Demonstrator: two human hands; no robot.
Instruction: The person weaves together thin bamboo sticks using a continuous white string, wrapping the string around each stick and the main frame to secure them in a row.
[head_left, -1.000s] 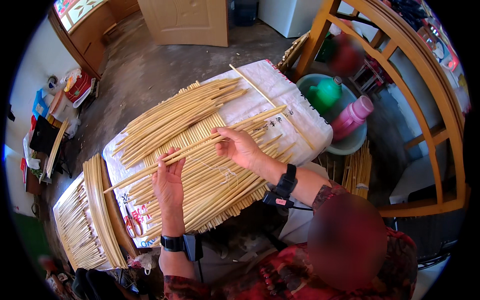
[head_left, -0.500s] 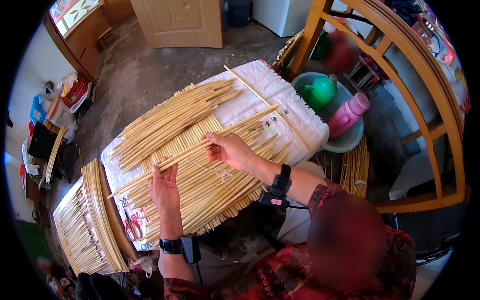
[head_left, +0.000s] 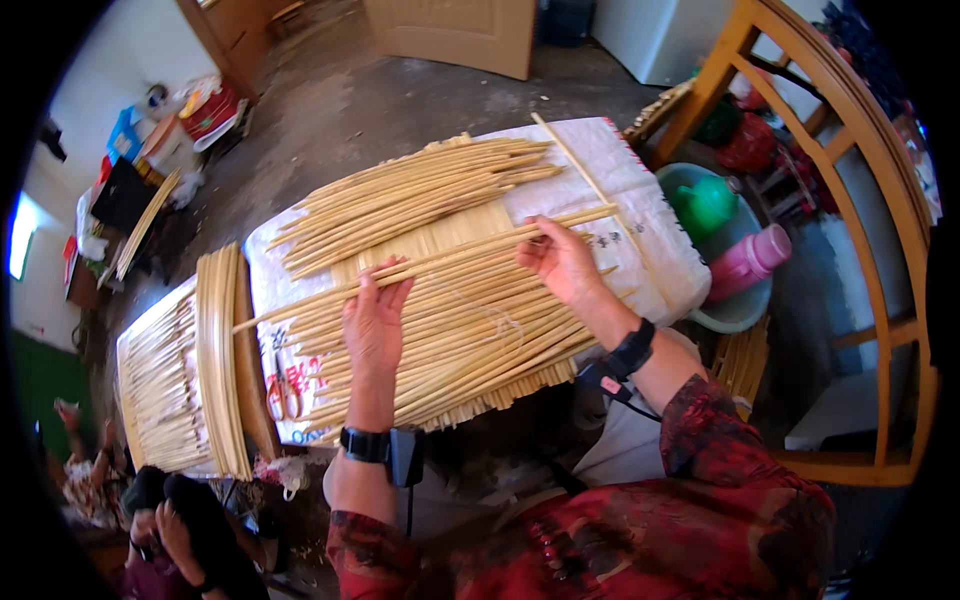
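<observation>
Both my hands hold a pair of long, pale yellow stalks (head_left: 460,247), slanting over a row of similar stalks. My left hand (head_left: 374,318) pinches them near their left part, thumb and fingers closed. Toward their right end, my right hand (head_left: 562,260) grips them with fingers curled. Under and nearer me lies a spread of stalks (head_left: 430,345), with loose white string (head_left: 503,320) across it. A second heap of stalks (head_left: 415,190) rests farther away, on a mat of stalks laid side by side. Everything lies on a white woven sheet (head_left: 655,215).
One stalk (head_left: 585,170) lies crosswise at the sheet's right. Scissors (head_left: 284,392) sit by its left edge. Left stands another surface with bundled stalks (head_left: 218,360). At right are a basin (head_left: 738,318) holding green (head_left: 708,205) and pink (head_left: 750,262) flasks, and a wooden frame (head_left: 845,210).
The view has swung left, so the table sits farther right and a seated person shows at lower left. My right hand has slid along the stalks, farther from my left.
</observation>
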